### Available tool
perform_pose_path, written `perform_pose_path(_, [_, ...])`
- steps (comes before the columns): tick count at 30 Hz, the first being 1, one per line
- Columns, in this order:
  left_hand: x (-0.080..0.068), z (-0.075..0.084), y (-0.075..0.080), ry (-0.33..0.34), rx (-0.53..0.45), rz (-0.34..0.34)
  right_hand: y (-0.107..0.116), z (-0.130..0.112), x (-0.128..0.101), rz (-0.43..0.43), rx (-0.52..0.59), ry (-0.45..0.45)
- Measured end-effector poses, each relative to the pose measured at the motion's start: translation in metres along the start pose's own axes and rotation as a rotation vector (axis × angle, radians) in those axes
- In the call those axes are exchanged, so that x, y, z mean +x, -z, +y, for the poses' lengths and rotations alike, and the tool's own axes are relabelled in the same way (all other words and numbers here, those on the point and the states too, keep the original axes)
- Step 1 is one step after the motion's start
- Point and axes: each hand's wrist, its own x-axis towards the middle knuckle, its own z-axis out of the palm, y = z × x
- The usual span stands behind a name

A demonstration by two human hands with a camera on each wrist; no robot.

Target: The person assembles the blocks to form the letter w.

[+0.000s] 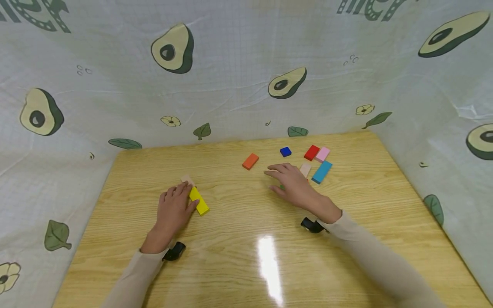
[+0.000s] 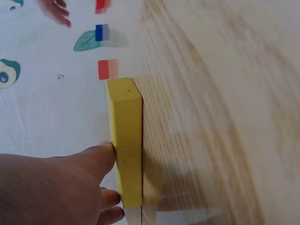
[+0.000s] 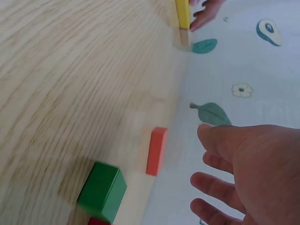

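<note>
Left hand [image 1: 173, 208]: pinches yellow block [image 1: 197, 196] on desk [image 1: 227, 231], pale block [image 1: 188, 179] at its end
Right hand [image 1: 295, 188]: loosely spread, empty, near green block [image 3: 102, 190]
Far edge: cloth [image 1: 231, 94], behind orange block [image 1: 250, 161]
Between hands: open room

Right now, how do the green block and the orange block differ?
The green block looks chunky, the orange block slim. In the head view, the right hand mostly hides the green block but leaves the orange block uncovered. Both lie on the table, and neither is held.
</note>
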Motion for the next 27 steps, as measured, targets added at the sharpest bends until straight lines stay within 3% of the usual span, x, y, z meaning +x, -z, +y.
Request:
perform_pose_path(12, [-0.001,0.0,0.0,0.01,0.0,-0.026,0.007,0.033,-0.027,0.034,0.041,-0.071])
perform_pose_path(27, [-0.001,0.001,-0.002,0.03,0.009,-0.046,0.006,0.055,-0.044,0.03,0.019,-0.122])
